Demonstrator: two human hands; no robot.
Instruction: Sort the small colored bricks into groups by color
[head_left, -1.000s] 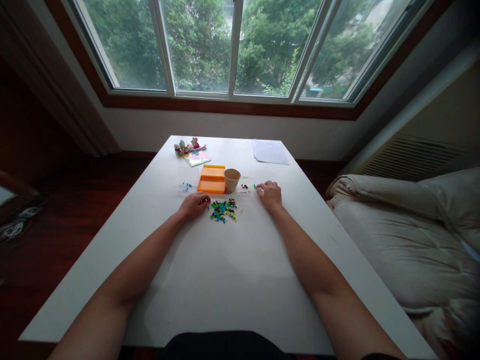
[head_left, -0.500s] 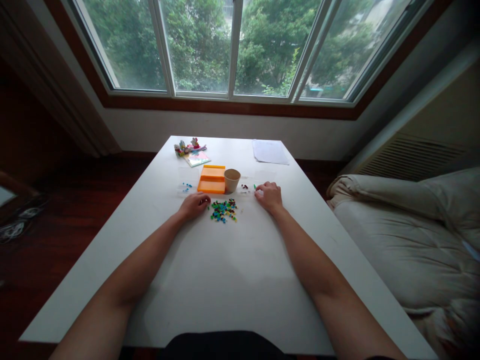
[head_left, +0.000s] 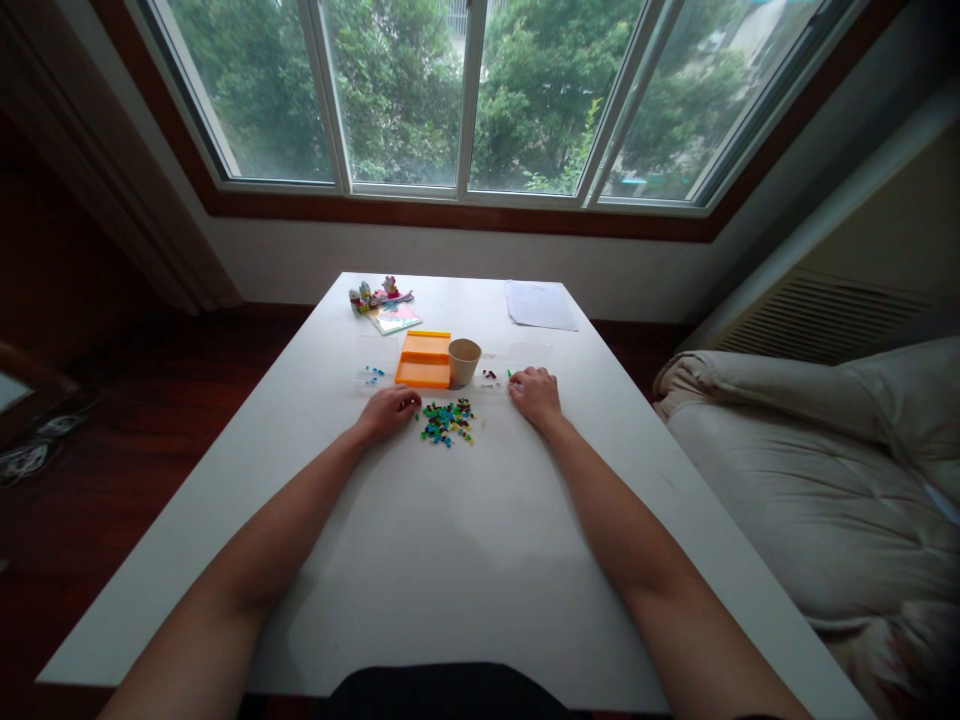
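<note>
A pile of small coloured building bricks (head_left: 448, 422), mostly green and blue with some yellow and dark red, lies on the white table. Just left of it rests my left hand (head_left: 390, 411), its fingers curled together at the pile's edge; whether a piece is in them is hidden. My right hand (head_left: 536, 394) is on the right, fingers bent down and closed at the tabletop beside a tiny green piece (head_left: 510, 374). What its fingertips hold is too small to make out. A few dark red pieces (head_left: 490, 374) lie left of that hand.
Behind the pile stand an orange two-section tray (head_left: 424, 382) and a brown paper cup (head_left: 464, 362). Small blue pieces (head_left: 374, 375) lie left of the tray. Small figures (head_left: 375, 295), a colourful card (head_left: 396, 319) and white paper sheets (head_left: 541, 304) are at the far end.
My right hand has shifted very slightly, its fingers drawn a little lower and closer together. My left hand and the pile look the same.
</note>
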